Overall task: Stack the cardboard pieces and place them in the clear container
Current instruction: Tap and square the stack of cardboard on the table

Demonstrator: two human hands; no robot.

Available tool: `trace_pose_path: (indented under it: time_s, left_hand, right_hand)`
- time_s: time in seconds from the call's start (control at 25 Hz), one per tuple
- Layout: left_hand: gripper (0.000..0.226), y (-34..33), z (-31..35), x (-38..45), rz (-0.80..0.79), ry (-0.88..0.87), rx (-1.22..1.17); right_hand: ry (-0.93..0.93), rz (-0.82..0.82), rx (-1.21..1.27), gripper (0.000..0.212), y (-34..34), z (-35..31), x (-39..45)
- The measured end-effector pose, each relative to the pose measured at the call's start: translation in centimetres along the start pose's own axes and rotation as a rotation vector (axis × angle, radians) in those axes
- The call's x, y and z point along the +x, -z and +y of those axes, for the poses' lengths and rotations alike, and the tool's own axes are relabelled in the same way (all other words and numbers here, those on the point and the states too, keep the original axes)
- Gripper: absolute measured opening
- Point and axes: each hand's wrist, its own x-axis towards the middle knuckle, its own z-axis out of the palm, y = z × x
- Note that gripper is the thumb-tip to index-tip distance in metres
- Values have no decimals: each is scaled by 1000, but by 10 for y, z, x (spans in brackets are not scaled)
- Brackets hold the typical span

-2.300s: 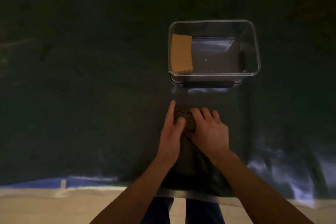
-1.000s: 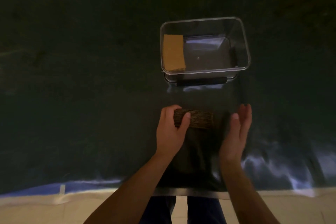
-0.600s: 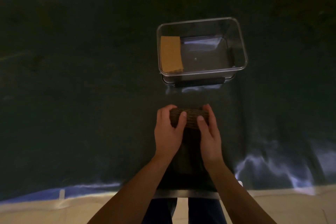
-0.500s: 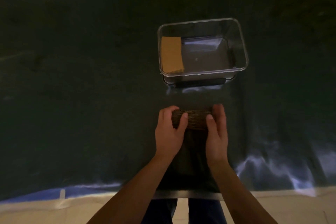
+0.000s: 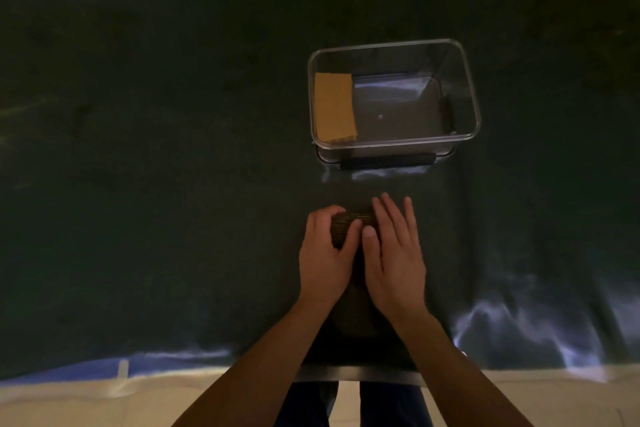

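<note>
On the dark cloth, near the person, a small stack of cardboard pieces stands on edge between both hands. The left hand curls around its left end, thumb on the near side and fingers over the top, pinching it. The right hand lies with fingers stretched out and spread over the stack's right part, pressing on it rather than gripping. Farther away sits the clear container, with another cardboard piece lying against its left wall.
</note>
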Motion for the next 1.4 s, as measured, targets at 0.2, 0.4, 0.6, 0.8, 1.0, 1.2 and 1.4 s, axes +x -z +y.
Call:
trace_pose_path:
  time_s: [0.2,0.4,0.6,0.8,1.0,1.2,1.4]
  left_hand:
    - [33,2,-3,1,-22,-5,-1]
    - [33,2,-3,1,-35,-24,23]
    - [33,2,-3,2,-38,-29,40]
    - [33,2,-4,1,-49,-36,46]
    - [40,4,-4,2,-50,-48,43]
    - [39,3,-5,1,-56,-51,92]
    - [31,7,-8,1,-27,-157,202]
  right_hand:
    - [276,30,-398,68,16,7,-2]
    - [282,-58,-497,75,17,17,-9]
    - [307,-66,-485,82,11,17,-15]
    - [322,-152,-515,77,12,20,-13]
    - [263,-173,-471,82,23,27,9]
    - [221,-214,-411,59,23,31,20]
    - [229,-252,-396,57,22,35,23]
